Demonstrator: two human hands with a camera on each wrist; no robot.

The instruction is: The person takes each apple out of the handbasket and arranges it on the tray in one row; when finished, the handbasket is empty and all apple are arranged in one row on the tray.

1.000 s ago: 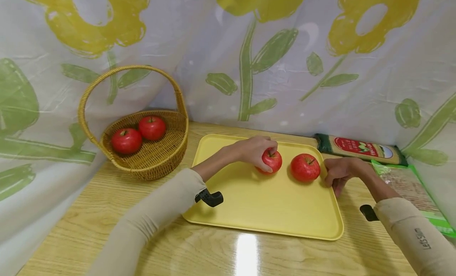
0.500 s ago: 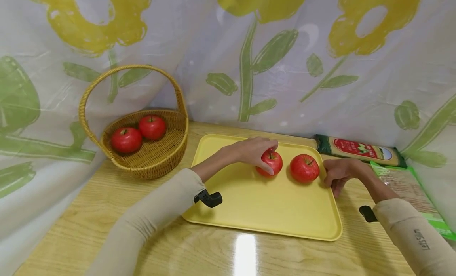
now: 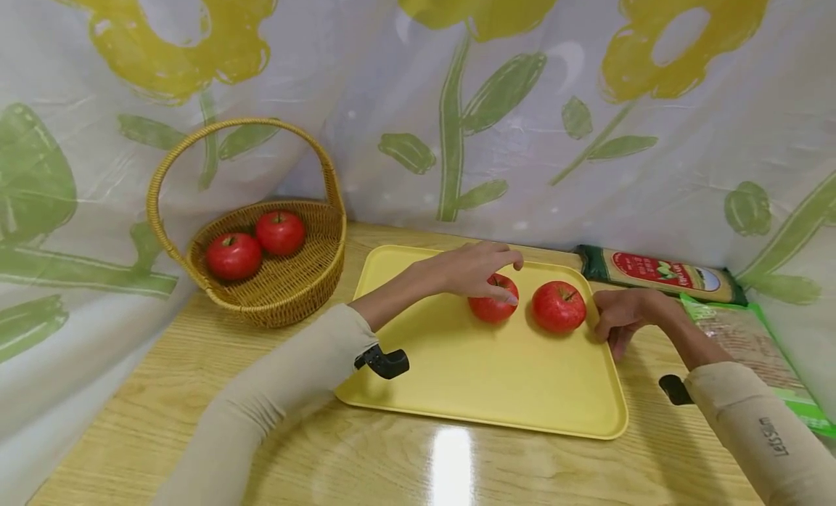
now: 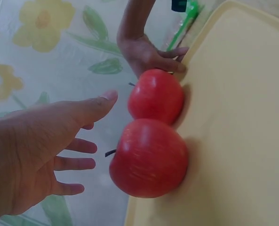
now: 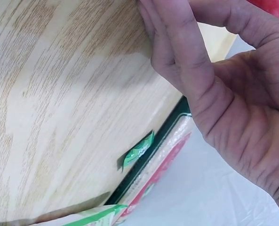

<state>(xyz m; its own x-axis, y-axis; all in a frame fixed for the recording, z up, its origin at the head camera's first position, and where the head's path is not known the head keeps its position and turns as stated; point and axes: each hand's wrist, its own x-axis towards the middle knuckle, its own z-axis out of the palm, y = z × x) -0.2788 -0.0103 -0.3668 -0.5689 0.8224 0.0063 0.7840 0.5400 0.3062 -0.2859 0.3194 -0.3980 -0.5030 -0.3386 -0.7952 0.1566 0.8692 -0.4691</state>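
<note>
The left hand (image 3: 466, 268), fingers spread and holding nothing, hovers just above the left apple (image 3: 490, 311), with the right apple (image 3: 559, 308) just beside at three o'clock. The right hand (image 3: 623, 314) pinches the three-o'clock rim of the yellow tray (image 3: 483, 375) bearing both apples. From the tray, toward ten o'clock, a wicker basket (image 3: 294, 306) holds two more apples (image 3: 281, 234); toward two, a red-labelled packet (image 3: 660, 272) lies on the wood-grain table (image 3: 366, 462)
</note>
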